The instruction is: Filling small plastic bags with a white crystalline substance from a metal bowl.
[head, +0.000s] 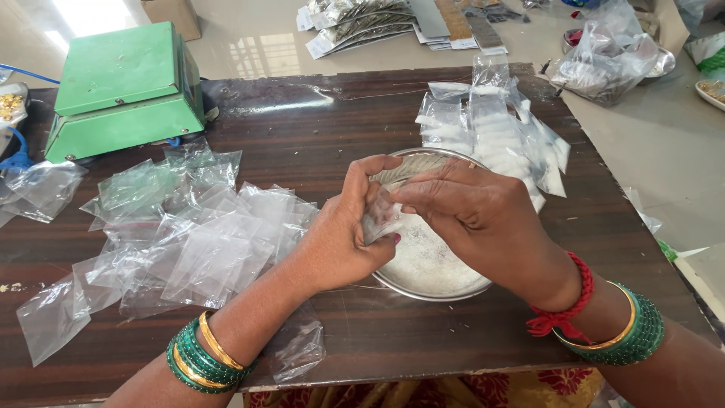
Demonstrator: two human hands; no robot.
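We count two hands: a left hand (pixel 336 238) and a right hand (pixel 479 219). Between them we see one small clear bag (pixel 380 219). Under them sits one steel bowl (pixel 423 291) of white grains. We find one green scale (pixel 121 91) on the desk (pixel 377 332). Two heaps of bags lie there: an empty heap (pixel 181 234), too many and too overlapped for us to count, and a filled heap (pixel 491 128), likewise uncountable. We see two sets of green bangles (pixel 200 359), one per wrist, and one red thread (pixel 570 302).
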